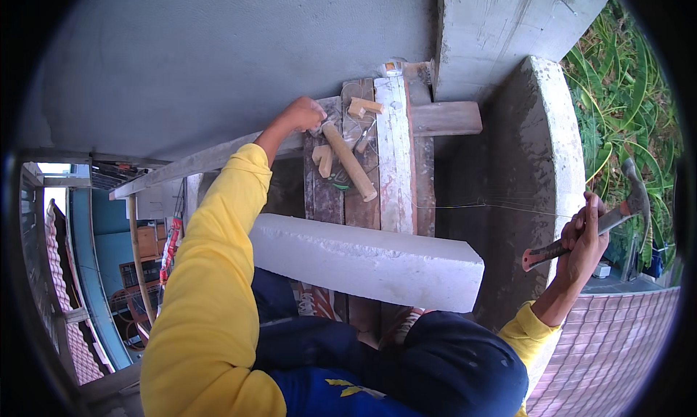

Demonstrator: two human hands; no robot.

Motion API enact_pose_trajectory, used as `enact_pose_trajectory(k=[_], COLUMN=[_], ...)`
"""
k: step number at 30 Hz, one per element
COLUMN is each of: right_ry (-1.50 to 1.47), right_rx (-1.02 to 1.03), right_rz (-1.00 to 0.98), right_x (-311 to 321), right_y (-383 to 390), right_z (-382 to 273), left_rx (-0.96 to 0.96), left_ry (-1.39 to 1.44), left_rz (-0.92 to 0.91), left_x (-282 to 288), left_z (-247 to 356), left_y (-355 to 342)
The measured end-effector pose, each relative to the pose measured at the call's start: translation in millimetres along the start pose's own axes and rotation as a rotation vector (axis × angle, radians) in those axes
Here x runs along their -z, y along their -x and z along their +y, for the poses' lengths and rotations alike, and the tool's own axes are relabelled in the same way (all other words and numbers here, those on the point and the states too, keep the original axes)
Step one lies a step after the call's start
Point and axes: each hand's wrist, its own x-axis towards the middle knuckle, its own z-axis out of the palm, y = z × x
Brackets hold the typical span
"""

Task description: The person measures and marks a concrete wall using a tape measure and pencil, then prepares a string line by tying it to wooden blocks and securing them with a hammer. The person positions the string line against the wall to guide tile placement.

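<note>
My left hand (303, 115), in a yellow sleeve, reaches forward to the far end of the wooden planks (396, 148) and is closed around something small I cannot make out, beside a long wooden handle (350, 163). My right hand (585, 237) is raised at the right and grips the handle of a claw hammer (624, 206), whose head points up and away. A pale rectangular block (367, 261) lies across my lap, over my dark trousers.
Short wooden offcuts (363, 107) lie on the planks near the left hand. A grey concrete wall (218, 61) rises ahead, a curved concrete ledge (563, 141) at right with plants beyond. A thin string (465, 205) runs across. Red roof tiles (610, 344) and a drop lie below.
</note>
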Motion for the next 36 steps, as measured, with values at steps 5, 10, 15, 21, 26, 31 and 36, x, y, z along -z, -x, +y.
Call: enact_pose_trajectory(k=[5,10,15,21,26,31,36], right_ry=[-0.033,-0.100,-0.137,-0.146,-0.156,-0.165,-0.284], right_rx=[0.024,0.073,0.084,0.083,0.140,0.140,0.238], right_rz=[-0.024,-0.069,-0.099,-0.105,-0.059,0.118,-0.032], right_x=[30,66,101,143,178,196,239], right_y=[29,51,79,104,136,154,152], right_z=[-22,-34,-49,-54,-71,-85,-92], left_rx=[-0.127,-0.281,-0.617,-0.600,-0.429,-0.283,-0.261], left_ry=[0.046,-0.025,-0.281,-0.441,-0.041,0.941,1.286], left_rz=[0.042,0.272,0.400,0.289,0.092,-0.103,-0.209], left_x=[-27,-49,-71,-76,-53,-2,-1], left_z=[-42,-34,5,15,39,9,27], left_y=[-21,-36,-46,-64,-70,-75,-47])
